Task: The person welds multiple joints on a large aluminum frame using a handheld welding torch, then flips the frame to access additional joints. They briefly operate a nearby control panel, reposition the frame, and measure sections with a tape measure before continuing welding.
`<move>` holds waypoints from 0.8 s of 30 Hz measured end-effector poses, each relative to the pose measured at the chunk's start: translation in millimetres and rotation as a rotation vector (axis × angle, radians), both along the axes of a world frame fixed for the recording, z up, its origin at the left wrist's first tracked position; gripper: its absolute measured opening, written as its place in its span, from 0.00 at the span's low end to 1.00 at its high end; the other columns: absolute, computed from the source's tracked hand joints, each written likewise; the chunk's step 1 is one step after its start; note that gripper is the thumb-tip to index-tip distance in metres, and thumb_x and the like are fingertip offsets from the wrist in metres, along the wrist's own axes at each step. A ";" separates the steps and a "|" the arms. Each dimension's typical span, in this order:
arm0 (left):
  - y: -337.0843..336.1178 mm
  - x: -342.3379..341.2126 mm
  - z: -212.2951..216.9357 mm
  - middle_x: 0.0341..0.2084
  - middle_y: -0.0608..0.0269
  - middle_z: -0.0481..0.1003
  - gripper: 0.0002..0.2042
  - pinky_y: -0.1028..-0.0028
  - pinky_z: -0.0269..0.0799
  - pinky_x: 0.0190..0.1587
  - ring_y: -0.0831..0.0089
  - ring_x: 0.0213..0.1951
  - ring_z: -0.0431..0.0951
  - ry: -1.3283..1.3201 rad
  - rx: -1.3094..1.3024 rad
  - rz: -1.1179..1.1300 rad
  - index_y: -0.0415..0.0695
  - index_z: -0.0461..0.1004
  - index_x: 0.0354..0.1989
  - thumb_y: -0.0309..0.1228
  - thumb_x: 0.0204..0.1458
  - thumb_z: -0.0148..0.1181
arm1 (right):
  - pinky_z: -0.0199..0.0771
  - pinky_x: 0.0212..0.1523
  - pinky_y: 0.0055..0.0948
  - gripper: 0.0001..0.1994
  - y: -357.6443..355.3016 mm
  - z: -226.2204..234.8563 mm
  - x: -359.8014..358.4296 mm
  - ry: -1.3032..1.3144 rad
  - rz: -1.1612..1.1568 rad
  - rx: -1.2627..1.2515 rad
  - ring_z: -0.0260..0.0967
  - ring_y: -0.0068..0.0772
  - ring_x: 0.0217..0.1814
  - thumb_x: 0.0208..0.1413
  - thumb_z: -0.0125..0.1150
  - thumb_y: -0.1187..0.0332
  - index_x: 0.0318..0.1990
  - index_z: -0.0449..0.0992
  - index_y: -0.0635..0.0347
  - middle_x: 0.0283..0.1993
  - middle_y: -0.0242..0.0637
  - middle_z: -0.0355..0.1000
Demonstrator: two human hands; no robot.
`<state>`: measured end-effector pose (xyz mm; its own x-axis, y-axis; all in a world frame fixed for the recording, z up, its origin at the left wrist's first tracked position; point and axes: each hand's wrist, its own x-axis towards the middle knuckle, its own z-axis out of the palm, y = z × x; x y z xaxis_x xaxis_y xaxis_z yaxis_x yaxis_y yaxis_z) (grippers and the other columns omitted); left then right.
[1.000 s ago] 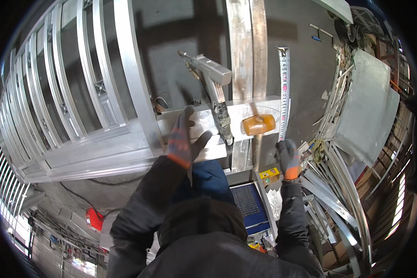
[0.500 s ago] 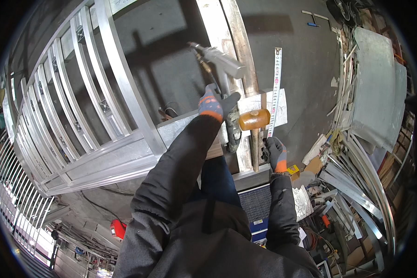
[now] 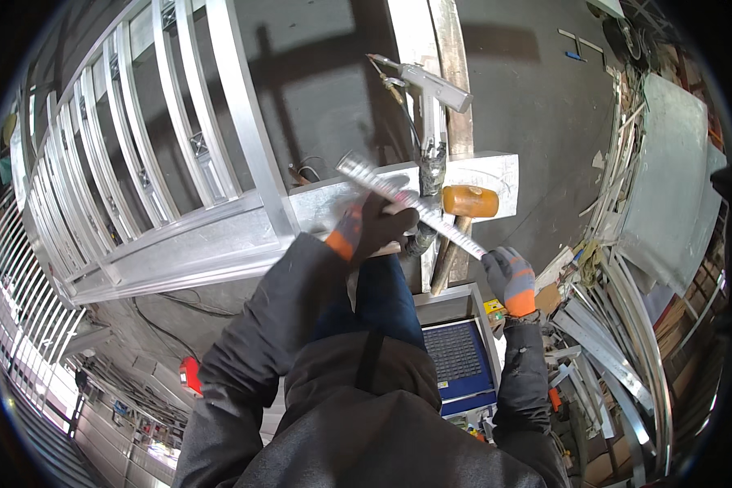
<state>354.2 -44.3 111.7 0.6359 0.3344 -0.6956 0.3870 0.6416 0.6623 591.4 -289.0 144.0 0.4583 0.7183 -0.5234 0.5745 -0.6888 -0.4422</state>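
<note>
My right hand (image 3: pixel 509 281), in a grey glove with an orange cuff, is closed on the near end of a tape measure (image 3: pixel 464 241). Its case is hidden in the hand. The blade slants up and left across the bench, its far end blurred. My left hand (image 3: pixel 376 226), gloved alike, is at the blade's middle; its fingers are blurred, so a grip cannot be made out. Beyond the blade, a grey gun-shaped tool (image 3: pixel 436 86) with a dark wrapped cable (image 3: pixel 433 169) lies over the metal beams. A mallet (image 3: pixel 470 202) with an amber head rests beside the cable.
A slatted aluminium frame (image 3: pixel 252 138) stands at the left, joined by a flat metal plate (image 3: pixel 492 175) running under the tools. Metal offcuts (image 3: pixel 602 346) and sheets (image 3: pixel 667 179) crowd the right. A blue case (image 3: pixel 455 358) lies near my legs, a red box (image 3: pixel 189 376) at lower left.
My left hand has left the gun-shaped tool's cable and come down to the tape blade. The blade has swung from upright to slanting left. The gun-shaped tool now rests on the beams.
</note>
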 end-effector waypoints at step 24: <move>-83.2 -198.5 -57.2 0.54 0.51 0.74 0.37 0.60 0.75 0.57 0.58 0.55 0.76 0.242 -0.472 1.258 0.42 0.63 0.66 0.57 0.57 0.61 | 0.75 0.38 0.40 0.09 110.5 12.6 4.5 -0.218 0.477 0.038 0.75 0.47 0.41 0.56 0.68 0.63 0.39 0.77 0.53 0.39 0.38 0.73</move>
<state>155.7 -127.5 54.5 -0.0716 0.2935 -0.9533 -0.5473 0.7875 0.2836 595.9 -178.4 156.6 0.1714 0.8904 -0.4217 0.9016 -0.3143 -0.2971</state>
